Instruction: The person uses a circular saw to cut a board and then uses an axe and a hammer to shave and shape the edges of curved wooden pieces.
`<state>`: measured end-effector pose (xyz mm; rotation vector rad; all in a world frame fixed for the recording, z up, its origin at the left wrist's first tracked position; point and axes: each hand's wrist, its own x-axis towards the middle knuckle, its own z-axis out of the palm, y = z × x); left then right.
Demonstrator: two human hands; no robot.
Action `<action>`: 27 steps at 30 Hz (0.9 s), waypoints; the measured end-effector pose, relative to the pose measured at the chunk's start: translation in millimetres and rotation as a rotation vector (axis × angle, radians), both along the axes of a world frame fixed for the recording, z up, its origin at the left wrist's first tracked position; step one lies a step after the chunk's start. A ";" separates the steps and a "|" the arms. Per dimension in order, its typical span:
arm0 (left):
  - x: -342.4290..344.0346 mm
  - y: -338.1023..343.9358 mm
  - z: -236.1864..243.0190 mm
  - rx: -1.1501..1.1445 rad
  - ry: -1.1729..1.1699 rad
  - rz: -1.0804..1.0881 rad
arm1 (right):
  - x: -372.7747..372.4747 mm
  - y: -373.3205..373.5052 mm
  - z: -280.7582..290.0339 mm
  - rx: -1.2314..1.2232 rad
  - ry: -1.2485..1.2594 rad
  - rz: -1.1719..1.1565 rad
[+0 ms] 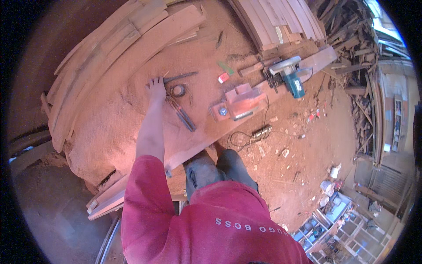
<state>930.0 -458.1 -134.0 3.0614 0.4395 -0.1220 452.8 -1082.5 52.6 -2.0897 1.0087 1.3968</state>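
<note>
A red shirt [206, 240] is nearest; at ten o'clock, the left hand [156, 89] is splayed beside a dark bar [182, 76], probably stiff, best held mid-length.

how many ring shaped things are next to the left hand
1: the round ring, right of the left hand, just below the dark bar. Others might be hidden under sawdust.

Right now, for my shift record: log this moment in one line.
left hand: open, beside dark bar | right hand: not in view | round item: near left hand | teal saw: unheld, farther right
</note>
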 end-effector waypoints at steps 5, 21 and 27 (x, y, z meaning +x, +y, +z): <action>0.1 -25.0 70.1 -0.088 0.277 0.053 | 47.5 -32.5 -0.7 0.030 -0.021 0.061; -294.6 -23.2 436.6 -1.083 -1.359 0.674 | 310.4 -17.5 10.7 0.419 -0.215 0.865; -426.0 -9.4 419.4 -1.116 -1.844 0.720 | 329.8 51.9 32.0 0.512 -0.234 1.097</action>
